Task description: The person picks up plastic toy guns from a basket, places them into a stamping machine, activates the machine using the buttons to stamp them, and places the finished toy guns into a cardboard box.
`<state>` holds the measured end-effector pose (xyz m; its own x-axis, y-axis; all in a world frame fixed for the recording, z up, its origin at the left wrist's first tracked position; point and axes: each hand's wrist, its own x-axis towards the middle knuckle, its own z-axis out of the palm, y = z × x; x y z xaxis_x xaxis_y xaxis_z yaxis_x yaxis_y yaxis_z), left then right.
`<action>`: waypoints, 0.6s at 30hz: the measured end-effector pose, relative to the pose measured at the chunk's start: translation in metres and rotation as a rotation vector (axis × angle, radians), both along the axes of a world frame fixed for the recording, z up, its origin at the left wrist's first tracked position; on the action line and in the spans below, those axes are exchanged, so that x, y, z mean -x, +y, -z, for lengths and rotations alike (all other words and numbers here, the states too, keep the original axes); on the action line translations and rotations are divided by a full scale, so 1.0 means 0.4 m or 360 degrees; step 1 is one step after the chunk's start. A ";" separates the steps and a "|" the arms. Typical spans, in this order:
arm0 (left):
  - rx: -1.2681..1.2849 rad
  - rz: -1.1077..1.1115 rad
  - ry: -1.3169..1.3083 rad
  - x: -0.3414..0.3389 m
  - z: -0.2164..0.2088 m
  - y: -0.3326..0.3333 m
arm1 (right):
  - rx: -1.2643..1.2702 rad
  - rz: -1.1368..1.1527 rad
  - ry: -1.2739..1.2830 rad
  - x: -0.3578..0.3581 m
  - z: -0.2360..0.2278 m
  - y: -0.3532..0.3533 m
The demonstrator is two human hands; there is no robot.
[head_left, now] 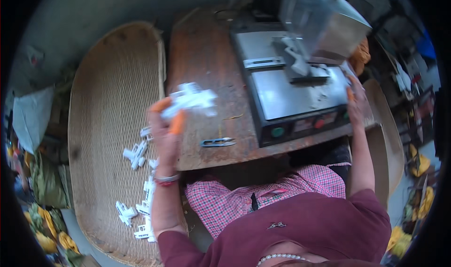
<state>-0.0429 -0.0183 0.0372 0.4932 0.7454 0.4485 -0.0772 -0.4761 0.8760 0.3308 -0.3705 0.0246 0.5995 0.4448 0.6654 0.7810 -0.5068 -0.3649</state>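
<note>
My left hand [165, 131], with orange finger covers, is closed on white plastic toy guns [190, 100]; motion blurs them, so I cannot count them. It is raised over the table's left side. My right hand [358, 102] is at the right edge of a metal-topped press machine [300, 95], orange covers on its fingertips. Its fingers are partly hidden and blurred, so their grip is unclear. On the machine, a white toy gun piece [297, 60] rests in a dark fixture [307, 79], below a clear guard [305, 20]. White crumbs lie on the metal plate.
Several white toy guns [136, 154] lie in a long woven tray [103, 102] to the left. Thread snips [218, 142] with blue handles lie on the wooden table [202, 55], beside a yellow thread. Green and red buttons [319, 123] line the machine's front. Cardboard [376, 145] stands at right.
</note>
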 end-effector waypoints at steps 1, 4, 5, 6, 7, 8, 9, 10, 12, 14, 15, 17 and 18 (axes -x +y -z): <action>-0.0259 0.0029 0.0042 -0.073 -0.004 -0.059 | -0.0040 -0.0214 -0.0002 -0.037 0.003 0.041; -0.0658 0.0216 0.0021 -0.249 0.037 -0.235 | -0.0047 -0.0399 0.0009 -0.123 0.048 0.171; -0.0680 0.0215 0.0029 -0.273 0.060 -0.271 | -0.0074 -0.0454 0.0109 -0.119 0.044 0.214; -0.0832 0.0117 0.0171 -0.290 0.078 -0.302 | -0.0096 -0.0457 0.0115 -0.125 0.030 0.227; -0.0980 0.0021 0.0314 -0.301 0.086 -0.328 | -0.0046 -0.0482 0.0077 -0.132 0.016 0.227; -0.0946 0.0037 0.0374 -0.303 0.083 -0.341 | 0.0004 -0.0504 0.0044 -0.134 0.010 0.226; -0.0963 0.0047 0.0387 -0.311 0.082 -0.350 | -0.0015 -0.0497 0.0057 -0.136 0.006 0.225; -0.0915 -0.0001 0.0346 -0.322 0.076 -0.356 | -0.0155 -0.0514 -0.0046 -0.140 0.001 0.228; -0.0844 -0.0007 0.0300 -0.366 0.056 -0.380 | -0.0438 -0.0389 0.0007 -0.173 -0.002 0.185; -0.0979 -0.0010 0.0236 -0.440 0.036 -0.371 | -0.0517 -0.0277 -0.0166 -0.131 -0.081 0.074; -0.1082 -0.0034 0.0173 -0.476 0.030 -0.364 | -0.0523 -0.0246 -0.0091 -0.073 -0.135 -0.001; -0.1090 -0.0070 0.0365 -0.543 0.016 -0.358 | -0.0496 -0.0100 0.0045 0.022 -0.196 -0.167; -0.1065 -0.0090 0.0479 -0.580 0.020 -0.356 | -0.0413 -0.0030 -0.0017 0.061 -0.210 -0.254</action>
